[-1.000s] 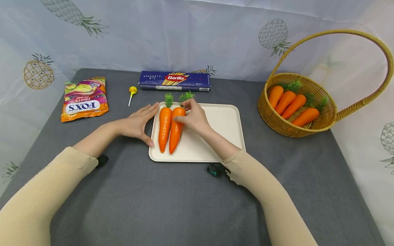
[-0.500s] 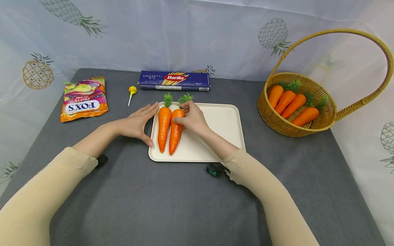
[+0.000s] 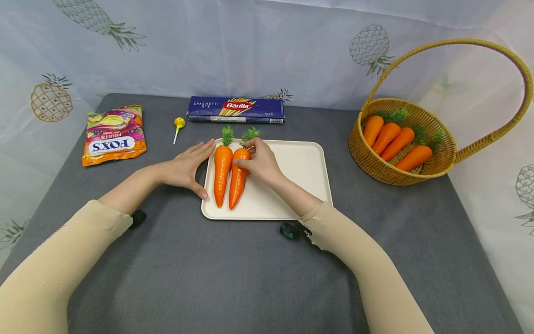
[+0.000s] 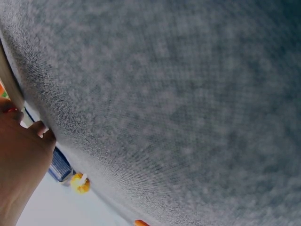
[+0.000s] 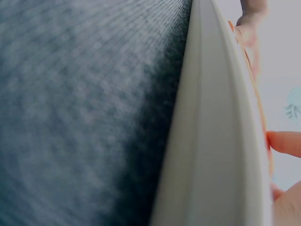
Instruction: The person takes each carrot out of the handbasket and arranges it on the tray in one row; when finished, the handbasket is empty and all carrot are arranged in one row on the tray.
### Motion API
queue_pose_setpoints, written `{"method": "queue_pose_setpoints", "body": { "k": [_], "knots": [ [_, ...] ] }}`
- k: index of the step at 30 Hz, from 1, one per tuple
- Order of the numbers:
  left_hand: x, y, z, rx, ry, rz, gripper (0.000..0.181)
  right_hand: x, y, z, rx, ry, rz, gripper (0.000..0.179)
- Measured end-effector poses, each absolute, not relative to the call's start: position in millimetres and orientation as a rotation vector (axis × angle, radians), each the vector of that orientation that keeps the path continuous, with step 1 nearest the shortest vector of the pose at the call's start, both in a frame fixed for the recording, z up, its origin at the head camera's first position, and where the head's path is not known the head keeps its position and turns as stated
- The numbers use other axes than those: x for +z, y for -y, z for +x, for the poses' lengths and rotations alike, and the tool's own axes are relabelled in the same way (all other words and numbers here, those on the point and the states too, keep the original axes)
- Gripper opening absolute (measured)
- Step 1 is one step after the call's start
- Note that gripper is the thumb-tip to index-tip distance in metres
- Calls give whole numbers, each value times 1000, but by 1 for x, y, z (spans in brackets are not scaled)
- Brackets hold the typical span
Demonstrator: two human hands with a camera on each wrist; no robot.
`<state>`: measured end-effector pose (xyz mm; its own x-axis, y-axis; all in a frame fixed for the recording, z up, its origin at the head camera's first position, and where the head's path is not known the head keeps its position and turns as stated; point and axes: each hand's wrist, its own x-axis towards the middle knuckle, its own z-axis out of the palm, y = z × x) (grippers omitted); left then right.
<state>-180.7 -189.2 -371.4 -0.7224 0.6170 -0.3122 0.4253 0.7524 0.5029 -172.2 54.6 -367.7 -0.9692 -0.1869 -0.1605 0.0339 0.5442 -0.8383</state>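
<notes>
Two orange carrots with green tops lie side by side on the left part of a cream tray [image 3: 292,185]. My right hand [image 3: 263,160] grips the right carrot [image 3: 238,185] near its top, thumb on the near side and fingers by the greens. The other carrot [image 3: 222,176] lies just left of it. My left hand [image 3: 183,167] rests at the tray's left edge with fingers spread and thumb at the rim. In the left wrist view the left hand [image 4: 23,155] shows beside the tray's edge. The right wrist view has the tray's side wall [image 5: 211,141] and part of the right hand [image 5: 287,146].
A wicker basket [image 3: 375,167] with a tall handle holds several carrots at the right. Behind the tray lies a blue spaghetti box [image 3: 236,110]. A yellow lollipop [image 3: 179,123] and an orange candy bag [image 3: 114,134] lie to the left on the grey table [image 3: 200,278].
The right carrot has shifted slightly toward the near edge of the tray with my right hand on it. My left hand stays at the tray's edge.
</notes>
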Motion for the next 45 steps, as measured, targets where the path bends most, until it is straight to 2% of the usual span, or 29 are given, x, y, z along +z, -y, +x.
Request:
{"method": "queue_pose_setpoints", "body": {
  "k": [12,45],
  "knots": [
    [-372,190,-181,552,-2487,787,139,-365,-55,-171,-1434,-2549,-109,39],
    [-375,190,-182,543,-2494,792,139,-349,-66,-169,-1458,-2492,-42,33]
  ]
}}
